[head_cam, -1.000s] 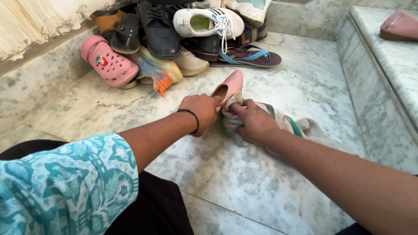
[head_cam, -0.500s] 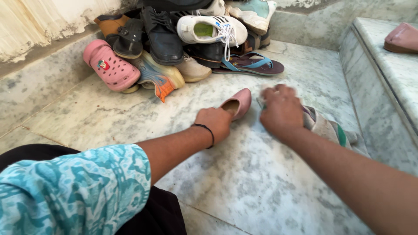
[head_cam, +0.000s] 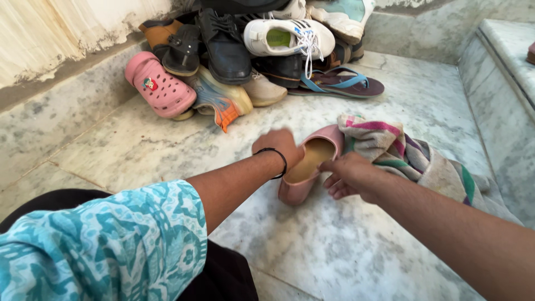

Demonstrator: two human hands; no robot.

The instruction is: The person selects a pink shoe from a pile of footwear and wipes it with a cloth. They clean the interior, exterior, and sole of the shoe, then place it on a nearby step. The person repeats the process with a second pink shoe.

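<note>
A pink flat shoe (head_cam: 309, 164) with a tan insole lies on the marble floor in front of me. My left hand (head_cam: 278, 146), a black band on its wrist, grips the shoe's left edge. My right hand (head_cam: 351, 177) rests at the shoe's right side, fingers loosely curled and touching the rim. Just right of the shoe lies a crumpled striped cloth (head_cam: 412, 159) in pink, green and beige, beside my right forearm.
A heap of footwear sits against the back wall: a pink clog (head_cam: 160, 86), black leather shoe (head_cam: 223, 47), white sneaker (head_cam: 290, 39), blue-strapped flip-flop (head_cam: 340, 85), a colourful sandal (head_cam: 220, 100). A marble step (head_cam: 496, 61) rises at the right.
The pink shoe has been turned opening-up and drawn nearer to me. My right hand has come off the striped cloth to the shoe's side; the cloth now lies loose.
</note>
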